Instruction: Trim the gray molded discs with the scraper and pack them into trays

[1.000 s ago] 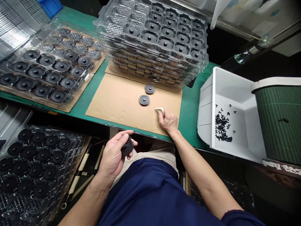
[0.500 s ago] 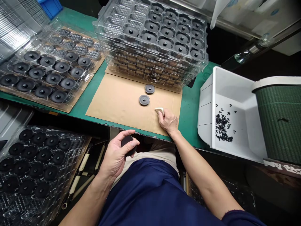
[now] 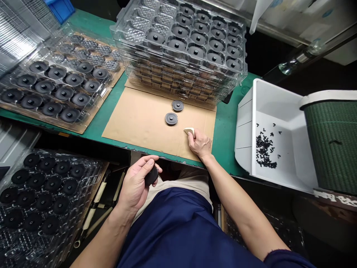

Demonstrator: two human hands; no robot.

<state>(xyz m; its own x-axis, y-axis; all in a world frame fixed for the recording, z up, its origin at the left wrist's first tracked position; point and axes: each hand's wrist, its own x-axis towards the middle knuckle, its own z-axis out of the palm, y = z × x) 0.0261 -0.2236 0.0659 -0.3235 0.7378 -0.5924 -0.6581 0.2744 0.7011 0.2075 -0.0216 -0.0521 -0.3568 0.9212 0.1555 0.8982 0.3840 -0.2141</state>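
Observation:
My left hand (image 3: 135, 182) is raised above my lap, just off the table's front edge. It is shut on a round black disc (image 3: 152, 175), mostly hidden by my fingers and seen nearly edge-on. My right hand (image 3: 199, 144) rests on a flattened cardboard sheet (image 3: 136, 119), pinching a small cream-coloured block (image 3: 189, 130) against it. Two black discs with centre holes lie close together on the sheet, one (image 3: 171, 118) nearer my right hand than the other (image 3: 177, 105).
A tall stack of clear blister trays (image 3: 178, 80) holding black discs stands behind the cardboard. Similar trays lie at left (image 3: 8, 111) and below the table (image 3: 16, 163). At right are a white bin (image 3: 245, 137) with small black parts (image 3: 263, 149) and a green woven bin (image 3: 331, 149).
My left hand has turned the black disc from showing its flat face to nearly edge-on. My right hand and the cream-coloured block have stayed in place.

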